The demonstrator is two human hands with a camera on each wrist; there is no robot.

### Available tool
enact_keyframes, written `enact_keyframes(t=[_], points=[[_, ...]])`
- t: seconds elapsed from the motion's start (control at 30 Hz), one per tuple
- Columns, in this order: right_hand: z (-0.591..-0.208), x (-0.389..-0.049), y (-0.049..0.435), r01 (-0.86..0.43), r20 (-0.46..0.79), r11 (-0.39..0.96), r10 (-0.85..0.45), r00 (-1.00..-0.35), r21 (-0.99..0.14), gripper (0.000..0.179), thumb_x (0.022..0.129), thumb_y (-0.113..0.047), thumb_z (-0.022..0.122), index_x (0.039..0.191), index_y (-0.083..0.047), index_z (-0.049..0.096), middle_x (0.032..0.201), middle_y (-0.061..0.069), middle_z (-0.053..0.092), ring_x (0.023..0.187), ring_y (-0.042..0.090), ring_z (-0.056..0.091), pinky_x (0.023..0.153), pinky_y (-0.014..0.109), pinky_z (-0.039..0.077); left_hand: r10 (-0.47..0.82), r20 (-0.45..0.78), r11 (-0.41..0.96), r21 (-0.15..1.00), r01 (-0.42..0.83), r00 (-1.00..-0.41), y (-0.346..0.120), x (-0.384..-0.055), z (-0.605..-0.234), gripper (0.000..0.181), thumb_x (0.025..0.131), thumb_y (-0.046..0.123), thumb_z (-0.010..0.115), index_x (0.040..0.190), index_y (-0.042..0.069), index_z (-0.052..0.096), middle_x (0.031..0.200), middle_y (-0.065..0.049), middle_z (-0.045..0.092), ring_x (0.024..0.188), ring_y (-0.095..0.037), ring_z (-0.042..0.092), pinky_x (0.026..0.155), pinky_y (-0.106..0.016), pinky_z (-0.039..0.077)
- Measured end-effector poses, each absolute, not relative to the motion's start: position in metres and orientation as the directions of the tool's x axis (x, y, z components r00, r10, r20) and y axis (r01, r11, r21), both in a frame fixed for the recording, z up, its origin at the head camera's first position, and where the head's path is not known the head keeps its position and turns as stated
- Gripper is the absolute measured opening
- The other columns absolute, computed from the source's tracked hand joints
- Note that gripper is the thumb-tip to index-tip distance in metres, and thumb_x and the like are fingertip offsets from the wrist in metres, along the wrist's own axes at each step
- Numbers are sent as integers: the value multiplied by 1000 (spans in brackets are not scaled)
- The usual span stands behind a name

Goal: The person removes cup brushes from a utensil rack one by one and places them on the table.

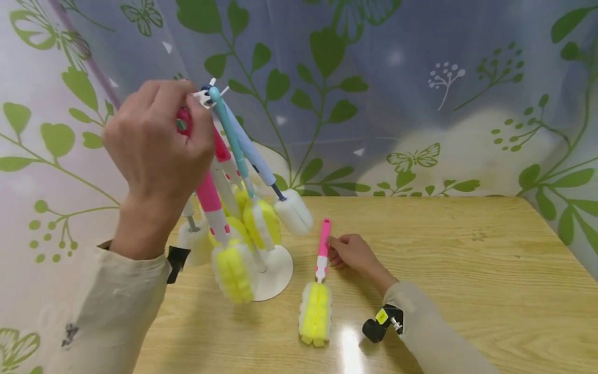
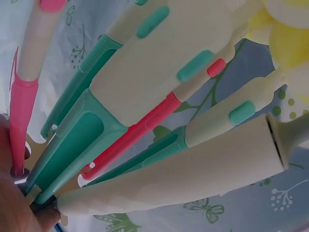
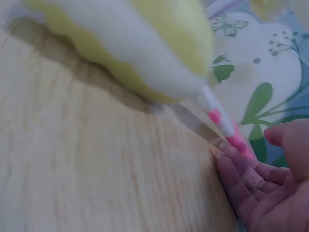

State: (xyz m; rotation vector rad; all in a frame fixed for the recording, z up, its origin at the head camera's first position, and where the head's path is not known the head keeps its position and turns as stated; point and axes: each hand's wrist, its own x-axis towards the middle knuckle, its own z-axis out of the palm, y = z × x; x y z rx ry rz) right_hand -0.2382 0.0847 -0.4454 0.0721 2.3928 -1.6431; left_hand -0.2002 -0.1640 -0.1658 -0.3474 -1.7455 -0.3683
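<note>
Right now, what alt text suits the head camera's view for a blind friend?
A person's left hand holds the top of a stand hung with sponge brushes; the right hand touches a pink-handled brush lying on a wooden table.

From above the pink-handled yellow-and-white sponge brush, the head camera looks forward and down, sharing it with the right wrist camera, which looks closely along it from its sponge end, while the left wrist's, left of it, closely faces teal plastic handles.
</note>
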Motion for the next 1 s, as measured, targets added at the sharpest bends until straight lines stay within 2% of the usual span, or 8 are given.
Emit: enact_keyframes(t=[0.1,0.2,0.3,0.4,0.6,0.77,0.9,1.0], points=[[-444,-240,91,183,-217,292,-88,-972,-939,36,98,-26,51,97,8,63,77,14,65,61,16,63,59,30,54,32,978,897,62,437,-204,-163,-200,-167,34,81,14,41,82,2,73,77,-9,69,57,-31,53,49,-38,28],[-434,-240,100,114,-141,235,-99,-985,-965,35,98,-23,50,108,8,60,83,17,65,65,18,63,62,31,54,38,982,882,55,469,-186,-163,-201,-166,35,78,10,38,76,3,72,74,-8,69,59,-29,55,50,-34,25],[-412,-238,106,-18,1,160,-102,-995,-987,34,98,-24,51,114,5,60,90,22,63,69,22,63,66,34,54,24,986,854,67,516,-167,-163,-202,-166,37,78,9,37,75,2,73,76,-7,71,63,-28,61,52,-31,25],[-384,-234,105,-184,175,95,-91,-980,-978,31,98,-25,53,114,0,61,94,24,62,72,23,64,68,37,54,3,987,829,86,553,-159,-161,-204,-166,39,81,10,37,76,2,74,78,-6,72,67,-27,64,54,-28,26],[-329,-224,82,-451,439,44,-166,-883,-891,25,97,-19,54,110,0,63,93,18,65,79,26,64,66,38,54,-23,989,832,102,546,-149,-160,-206,-167,40,83,12,36,77,1,74,78,-6,72,69,-28,64,54,-28,27],[-301,-216,57,-527,506,0,-279,-816,-850,24,96,-13,55,114,0,64,100,11,68,89,25,65,72,38,54,-35,989,838,109,534,-147,-160,-207,-168,40,82,13,36,76,2,74,77,-5,72,70,-27,65,55,-30,30],[-288,-215,44,-569,548,-21,-301,-781,-822,25,95,-13,56,115,-2,66,105,7,68,94,26,65,76,37,53,-46,989,841,113,528,-138,-160,-207,-168,41,81,14,36,74,3,74,77,-3,72,72,-26,65,56,-33,34],[-279,-215,36,-594,572,-17,-297,-765,-804,24,93,-13,59,113,-4,69,103,4,70,91,26,65,76,36,53,-54,990,839,115,532,-130,-159,-208,-168,41,81,14,35,73,3,74,76,-3,72,70,-27,64,56,-32,32]])
